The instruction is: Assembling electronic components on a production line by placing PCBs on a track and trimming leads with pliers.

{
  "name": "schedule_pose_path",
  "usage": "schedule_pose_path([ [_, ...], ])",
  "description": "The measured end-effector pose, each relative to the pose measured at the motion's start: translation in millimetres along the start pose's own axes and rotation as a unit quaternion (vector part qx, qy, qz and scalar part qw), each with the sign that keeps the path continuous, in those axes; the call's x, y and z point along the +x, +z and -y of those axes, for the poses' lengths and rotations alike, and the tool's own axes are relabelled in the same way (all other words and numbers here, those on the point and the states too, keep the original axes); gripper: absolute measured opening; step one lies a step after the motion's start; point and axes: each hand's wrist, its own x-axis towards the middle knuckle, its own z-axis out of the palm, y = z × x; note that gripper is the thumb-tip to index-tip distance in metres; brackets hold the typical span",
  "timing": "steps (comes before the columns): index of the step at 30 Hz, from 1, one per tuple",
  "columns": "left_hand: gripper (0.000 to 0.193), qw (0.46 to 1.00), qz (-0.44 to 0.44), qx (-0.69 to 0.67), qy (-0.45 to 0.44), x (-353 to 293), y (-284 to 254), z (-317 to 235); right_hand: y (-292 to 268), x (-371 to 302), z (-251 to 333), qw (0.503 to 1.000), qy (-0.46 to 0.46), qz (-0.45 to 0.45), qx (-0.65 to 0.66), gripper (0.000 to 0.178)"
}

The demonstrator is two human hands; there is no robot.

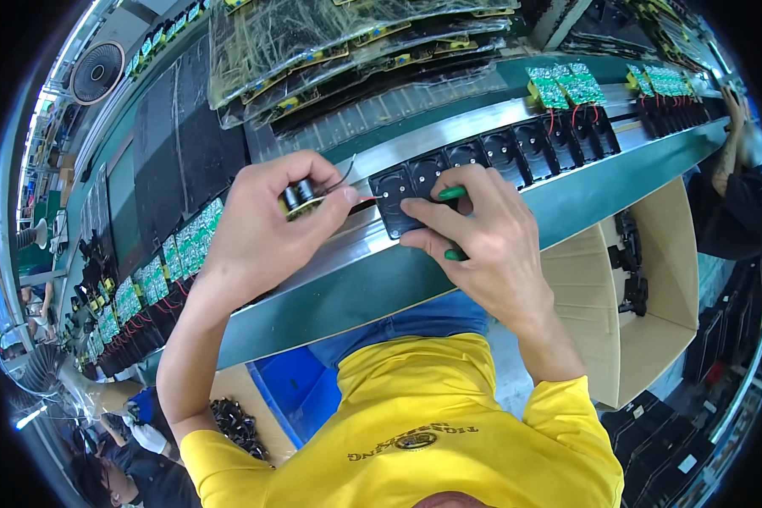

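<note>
1. Head view: a row of black cases (pixel 499 151) lies along the bench (pixel 313 311), and serves as the landmark here.
2. The left hand (pixel 258 222), left of the row, has its grip closed on a small circuit board (pixel 300 201) with dark cylinders. A dark wire sticks up from beside the board, and a red wire (pixel 364 200) shows between it and the row's leftmost case (pixel 387 181).
3. The right hand (pixel 495 237), at the row's near side, touches that case with thumb and forefinger; I cannot tell whether its grip pinches the case. Green pieces (pixel 453 194) show among its curled fingers, their kind unclear.
4. Beyond the row's left part lies a stack of bagged boards (pixel 305 55); green boards (pixel 577 85) with red wires stand at its right end.
5. Nearer the wearer than the row's right end is a cardboard box (pixel 577 296).
</note>
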Motion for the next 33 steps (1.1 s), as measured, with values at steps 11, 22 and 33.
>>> schedule_pose_path([
  [11, 0.014, 0.998, -0.031, 0.062, 0.003, 26.6, 2.4, -3.9, -3.3, 21.7, 4.3, 0.992, -0.049, -0.023, -0.118, 0.027],
  [22, 0.011, 0.996, -0.042, 0.075, 0.039, 33.9, 2.9, -3.0, -8.5, 28.2, 3.4, 0.992, -0.058, -0.035, -0.104, 0.028],
  [33, 0.008, 0.991, -0.047, 0.1, 0.076, 40.1, 5.6, -6.8, -10.2, 28.8, 4.6, 0.992, -0.046, -0.036, -0.11, 0.027],
])
